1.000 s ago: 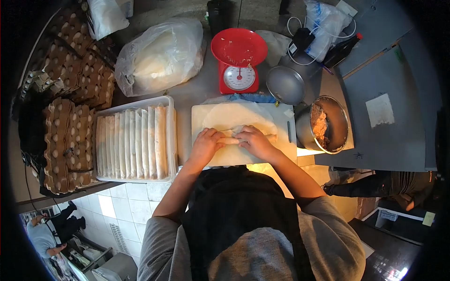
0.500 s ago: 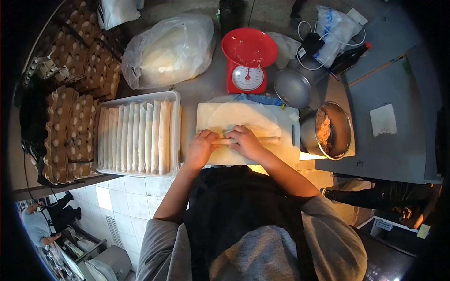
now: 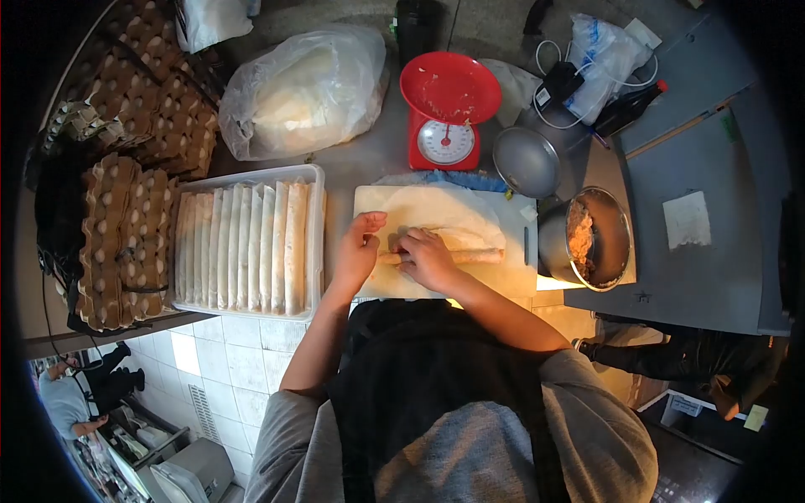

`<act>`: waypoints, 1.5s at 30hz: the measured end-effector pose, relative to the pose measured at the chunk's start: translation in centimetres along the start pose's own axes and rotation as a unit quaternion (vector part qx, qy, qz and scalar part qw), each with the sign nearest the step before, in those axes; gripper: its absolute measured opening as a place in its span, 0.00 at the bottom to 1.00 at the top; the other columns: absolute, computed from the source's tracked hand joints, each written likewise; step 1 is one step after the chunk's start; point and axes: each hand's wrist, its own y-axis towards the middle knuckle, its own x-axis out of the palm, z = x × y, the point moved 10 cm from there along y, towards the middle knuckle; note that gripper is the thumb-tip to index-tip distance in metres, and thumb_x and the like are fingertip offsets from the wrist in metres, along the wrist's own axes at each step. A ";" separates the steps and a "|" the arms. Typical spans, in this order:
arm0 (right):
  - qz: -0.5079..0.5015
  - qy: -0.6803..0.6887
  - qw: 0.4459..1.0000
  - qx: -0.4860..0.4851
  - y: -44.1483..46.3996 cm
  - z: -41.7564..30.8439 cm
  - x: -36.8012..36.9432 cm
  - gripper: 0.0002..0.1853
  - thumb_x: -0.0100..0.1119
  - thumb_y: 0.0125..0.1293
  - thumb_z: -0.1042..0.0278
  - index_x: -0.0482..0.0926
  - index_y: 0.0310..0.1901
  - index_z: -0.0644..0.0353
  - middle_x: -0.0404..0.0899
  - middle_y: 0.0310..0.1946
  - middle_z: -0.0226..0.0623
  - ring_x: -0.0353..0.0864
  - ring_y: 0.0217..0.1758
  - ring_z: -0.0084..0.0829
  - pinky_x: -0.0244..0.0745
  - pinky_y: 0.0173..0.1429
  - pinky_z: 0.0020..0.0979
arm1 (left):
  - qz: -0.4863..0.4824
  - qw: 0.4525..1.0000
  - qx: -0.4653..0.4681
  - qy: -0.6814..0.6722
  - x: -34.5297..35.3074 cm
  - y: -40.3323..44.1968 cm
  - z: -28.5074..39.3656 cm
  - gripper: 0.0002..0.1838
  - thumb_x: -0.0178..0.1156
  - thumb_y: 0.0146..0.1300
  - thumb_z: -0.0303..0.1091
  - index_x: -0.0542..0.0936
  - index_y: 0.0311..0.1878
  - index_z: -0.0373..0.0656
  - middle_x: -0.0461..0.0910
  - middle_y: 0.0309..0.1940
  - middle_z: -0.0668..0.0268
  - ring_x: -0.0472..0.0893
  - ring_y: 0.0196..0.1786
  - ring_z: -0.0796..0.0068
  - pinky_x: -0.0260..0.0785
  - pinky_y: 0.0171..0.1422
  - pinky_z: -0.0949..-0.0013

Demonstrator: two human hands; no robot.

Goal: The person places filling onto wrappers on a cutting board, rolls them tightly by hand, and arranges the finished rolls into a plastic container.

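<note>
At the board (image 3: 513,278), right grip (image 3: 428,258) around a partly hidden roll (image 3: 482,255), left grip (image 3: 358,256) open.

1. Red kitchen scale (image 3: 445,105), round white dial (image 3: 445,142): markings too small to read.
2. Black box-shaped device (image 3: 562,84), white label (image 3: 542,96): illegible.
3. Clear plastic bag (image 3: 597,71), blue print: illegible.
4. No text readable.

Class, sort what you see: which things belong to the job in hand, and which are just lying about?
Probably part of the job:
roll under the right hand
pale sheet
board
pot of filling
tub of finished-looking rolls

Probably just lying about:
egg trays
dark bottle
white cable

Unsure: red scale; crumbs in its pan hint at use.
</note>
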 end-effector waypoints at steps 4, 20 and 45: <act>-0.028 0.009 0.999 0.040 0.9 -0.3 1.4 0.14 0.71 0.44 0.68 0.79 0.34 0.56 0.76 0.38 0.40 0.77 0.49 0.44 0.71 0.50 0.44 | -0.040 0.998 -0.018 -0.053 2.7 3.5 0.0 0.15 0.50 0.63 0.17 0.78 0.52 0.36 0.82 0.47 0.59 0.81 0.53 0.70 0.72 0.55 0.71; -0.078 0.009 0.996 0.052 -7.0 8.5 -8.4 0.20 0.76 0.42 0.68 0.79 0.39 0.54 0.76 0.35 0.33 0.79 0.43 0.39 0.74 0.48 0.38 | -0.234 0.899 0.286 0.237 12.2 3.0 4.7 0.26 0.74 0.43 0.48 0.85 0.47 0.52 0.81 0.48 0.68 0.75 0.56 0.62 0.62 0.66 0.59; -0.084 -0.003 0.996 0.033 -4.1 5.0 -4.2 0.20 0.75 0.41 0.67 0.77 0.37 0.55 0.76 0.38 0.36 0.76 0.48 0.42 0.72 0.52 0.40 | -0.267 0.924 0.198 0.188 12.4 4.5 3.2 0.15 0.63 0.61 0.45 0.85 0.49 0.52 0.81 0.48 0.65 0.74 0.56 0.62 0.60 0.66 0.61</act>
